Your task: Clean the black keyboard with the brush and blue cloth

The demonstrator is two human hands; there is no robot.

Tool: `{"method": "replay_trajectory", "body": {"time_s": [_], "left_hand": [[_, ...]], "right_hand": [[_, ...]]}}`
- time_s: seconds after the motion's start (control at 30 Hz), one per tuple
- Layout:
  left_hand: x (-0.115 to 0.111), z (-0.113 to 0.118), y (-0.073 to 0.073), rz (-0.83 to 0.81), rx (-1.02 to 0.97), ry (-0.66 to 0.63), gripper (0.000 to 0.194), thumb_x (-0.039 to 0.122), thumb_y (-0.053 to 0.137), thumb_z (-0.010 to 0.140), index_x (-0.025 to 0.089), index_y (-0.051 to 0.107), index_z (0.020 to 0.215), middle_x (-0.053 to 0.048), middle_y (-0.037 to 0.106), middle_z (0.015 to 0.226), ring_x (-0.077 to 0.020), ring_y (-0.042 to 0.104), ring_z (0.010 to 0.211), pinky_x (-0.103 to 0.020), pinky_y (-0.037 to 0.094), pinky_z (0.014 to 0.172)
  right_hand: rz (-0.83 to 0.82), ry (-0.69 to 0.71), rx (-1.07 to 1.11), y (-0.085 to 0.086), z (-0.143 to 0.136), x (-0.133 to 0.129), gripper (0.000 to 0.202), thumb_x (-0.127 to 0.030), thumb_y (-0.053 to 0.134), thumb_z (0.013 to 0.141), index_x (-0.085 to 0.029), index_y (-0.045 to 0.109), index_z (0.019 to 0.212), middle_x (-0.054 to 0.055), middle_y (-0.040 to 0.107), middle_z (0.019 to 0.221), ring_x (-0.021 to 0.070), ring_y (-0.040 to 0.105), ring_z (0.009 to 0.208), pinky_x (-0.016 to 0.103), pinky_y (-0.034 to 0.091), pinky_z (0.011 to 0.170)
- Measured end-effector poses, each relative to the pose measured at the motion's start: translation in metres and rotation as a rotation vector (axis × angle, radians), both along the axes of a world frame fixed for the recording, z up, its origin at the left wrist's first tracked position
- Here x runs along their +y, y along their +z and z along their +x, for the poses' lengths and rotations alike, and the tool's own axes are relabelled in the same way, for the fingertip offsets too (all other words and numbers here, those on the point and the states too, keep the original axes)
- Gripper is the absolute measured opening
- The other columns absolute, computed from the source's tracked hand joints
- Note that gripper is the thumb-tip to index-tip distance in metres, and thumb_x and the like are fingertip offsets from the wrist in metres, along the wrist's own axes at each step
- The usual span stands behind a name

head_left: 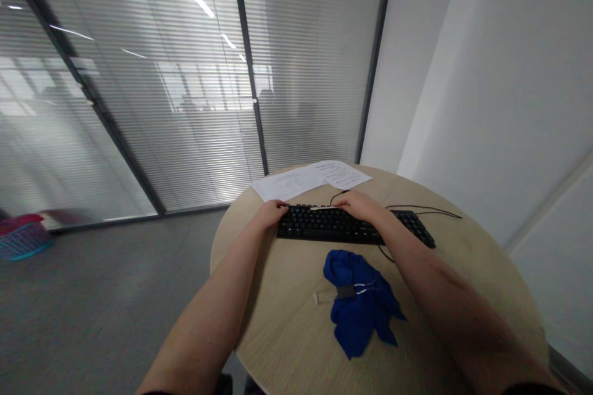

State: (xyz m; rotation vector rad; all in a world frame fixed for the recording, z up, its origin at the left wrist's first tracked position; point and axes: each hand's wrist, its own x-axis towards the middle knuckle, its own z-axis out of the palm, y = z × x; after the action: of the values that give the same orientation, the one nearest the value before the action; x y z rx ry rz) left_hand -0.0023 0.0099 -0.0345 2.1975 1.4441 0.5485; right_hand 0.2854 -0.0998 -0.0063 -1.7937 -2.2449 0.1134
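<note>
A black keyboard (324,225) lies on the round wooden table, its keys facing up. My left hand (272,213) is closed on the keyboard's upper left corner, fingers at its edge. Over the top rows of keys, my right hand (354,202) pinches a thin pale stick (322,208), which points left across the keys. My right forearm crosses over part of the keyboard's right side and hides it. Nearer to me lies a crumpled blue cloth (359,321) with a dark binder clip (345,292) on it, its wire handles spread out to both sides.
Printed paper sheets (291,183) lie behind the keyboard near the far table edge (377,168). A black cable (435,208) loops out to the right. Glass partitions with blinds stand behind, a white wall at right. A blue and pink basket (25,241) sits on the floor at left.
</note>
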Motion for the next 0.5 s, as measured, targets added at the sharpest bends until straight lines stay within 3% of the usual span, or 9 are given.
{"method": "replay_trajectory", "body": {"time_s": [0.23,0.5], "left_hand": [[0.002,-0.002,-0.002,-0.083,-0.055,0.017,0.034,0.028,0.058,0.086,0.014,0.073,0.113,-0.007,0.075,0.088,-0.0159,0.067,0.068,-0.021,0.049,0.056],[0.000,-0.002,0.001,-0.098,-0.081,-0.003,0.033,0.024,0.057,0.085,0.012,0.073,0.111,-0.007,0.075,0.083,-0.0163,0.066,0.066,-0.022,0.049,0.055]], "right_hand": [[-0.062,-0.079,0.040,-0.007,0.033,0.006,0.027,-0.024,0.060,0.086,-0.027,0.078,0.107,0.003,0.076,0.108,0.0221,0.068,0.100,0.029,0.049,0.089],[-0.210,-0.165,0.151,0.000,0.070,-0.006,0.025,-0.023,0.065,0.082,-0.024,0.079,0.102,0.003,0.077,0.102,0.0216,0.070,0.095,0.029,0.051,0.086]]}}
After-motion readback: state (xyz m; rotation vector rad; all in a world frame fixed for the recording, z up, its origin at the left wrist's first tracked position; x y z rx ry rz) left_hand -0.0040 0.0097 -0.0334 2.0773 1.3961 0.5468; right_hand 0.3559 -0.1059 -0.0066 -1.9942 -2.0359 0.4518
